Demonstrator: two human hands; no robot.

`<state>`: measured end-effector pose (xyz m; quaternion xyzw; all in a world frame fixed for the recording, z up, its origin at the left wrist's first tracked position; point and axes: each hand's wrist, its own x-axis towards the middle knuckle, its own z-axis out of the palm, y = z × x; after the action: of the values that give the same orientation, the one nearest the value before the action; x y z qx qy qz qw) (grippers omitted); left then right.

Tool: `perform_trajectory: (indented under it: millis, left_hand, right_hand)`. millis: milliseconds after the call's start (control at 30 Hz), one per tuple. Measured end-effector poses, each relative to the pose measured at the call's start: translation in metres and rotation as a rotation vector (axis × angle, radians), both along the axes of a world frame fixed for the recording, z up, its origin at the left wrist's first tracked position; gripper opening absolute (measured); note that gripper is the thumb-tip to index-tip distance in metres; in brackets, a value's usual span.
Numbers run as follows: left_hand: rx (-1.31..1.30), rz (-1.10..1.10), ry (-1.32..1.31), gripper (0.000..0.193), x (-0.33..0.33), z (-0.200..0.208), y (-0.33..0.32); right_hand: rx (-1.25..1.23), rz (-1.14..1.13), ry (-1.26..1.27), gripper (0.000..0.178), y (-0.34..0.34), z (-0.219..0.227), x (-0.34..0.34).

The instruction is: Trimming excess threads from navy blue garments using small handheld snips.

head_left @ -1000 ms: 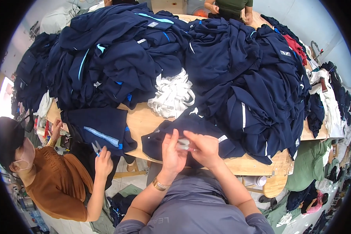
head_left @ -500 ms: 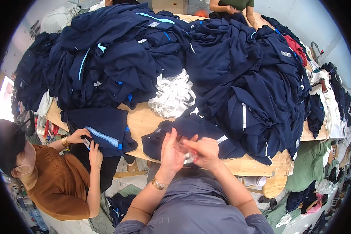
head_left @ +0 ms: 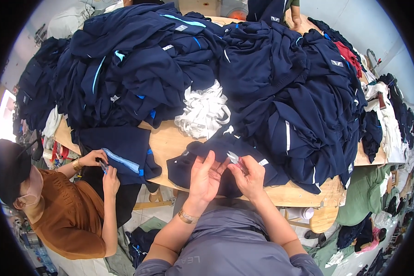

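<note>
My right hand (head_left: 250, 177) is closed around a pair of thread snips (head_left: 233, 158), whose pale blades point away from me and to the left. Facing it, my left hand (head_left: 204, 178) is open with the palm turned inward and the fingers apart; nothing plainly shows in it. The two hands are close together, fingertips near the snips. Below and beyond them a navy garment (head_left: 181, 169) with small white tabs lies on the near edge of the wooden table (head_left: 163, 142).
Large heaps of navy garments (head_left: 142, 73) (head_left: 271, 60) cover the table, with a pile of white strips (head_left: 202, 110) between them. At left, a co-worker (head_left: 73, 211) handles a navy piece with a light-blue strip (head_left: 122, 161). Another person's hand (head_left: 296, 22) shows at the far side. A white cup (head_left: 307, 213) sits below the table edge.
My right hand has drawn away from the left and turned, so the snips now point forward. The left hand's fingers have spread. Across the table, a navy garment now hangs before the other person.
</note>
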<state>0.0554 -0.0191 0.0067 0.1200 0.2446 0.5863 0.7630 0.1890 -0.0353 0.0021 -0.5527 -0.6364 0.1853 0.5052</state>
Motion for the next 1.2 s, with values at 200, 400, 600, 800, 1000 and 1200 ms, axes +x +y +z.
perform_trajectory:
  millis: [200,400,600,800,1000,1200]
  left_hand:
    - [0.019,-0.012,-0.011,0.017,0.0,0.003,-0.001]
    - [0.073,0.071,0.025,0.019,0.005,0.002,-0.003]
    - [0.062,0.082,0.059,0.02,0.006,0.002,-0.004]
    - [0.066,0.083,0.062,0.02,0.005,-0.001,-0.004]
    - [0.046,0.082,0.082,0.02,0.006,0.002,-0.004]
    - [0.059,0.077,0.057,0.021,0.004,0.001,-0.004]
  right_hand:
    - [0.096,0.011,-0.164,0.031,-0.001,-0.001,-0.001]
    - [0.079,0.03,-0.241,0.029,-0.002,0.007,-0.003]
    - [0.067,0.031,-0.235,0.029,-0.001,0.009,-0.003]
    - [0.07,0.041,-0.213,0.028,-0.001,0.007,-0.003]
    - [0.101,0.025,-0.266,0.026,0.0,0.004,0.001]
    - [0.129,0.032,-0.238,0.026,0.002,0.005,0.002]
